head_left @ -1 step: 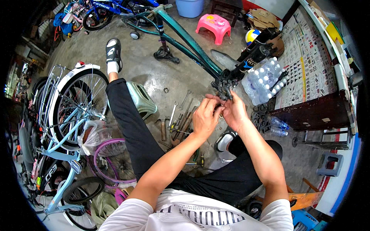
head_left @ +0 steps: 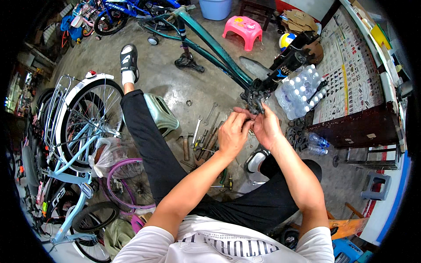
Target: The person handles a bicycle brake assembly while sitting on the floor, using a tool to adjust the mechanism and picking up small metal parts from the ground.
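A teal bicycle frame (head_left: 215, 47) slopes down toward me, its near end carrying a black fork (head_left: 287, 70). At that end is a cluster of dark greasy bicycle parts (head_left: 254, 100), blurred in detail. My right hand (head_left: 267, 129) is turned palm up against the cluster, its fingers curled around the dark part. Close beside it, my left hand (head_left: 233, 133) has bent fingers pinched together under the same part. Whatever those fingertips hold is too small to make out. On the floor below lie wrenches (head_left: 197, 130), a hammer (head_left: 186, 148) and several other hand tools.
A pale green stool (head_left: 160, 111) stands beside my outstretched left leg. Shrink-wrapped water bottles (head_left: 300, 94) sit right of the fork. A light blue bicycle (head_left: 79, 162) and a purple wheel rim (head_left: 115, 175) crowd the left. Farther off is a pink stool (head_left: 244, 30).
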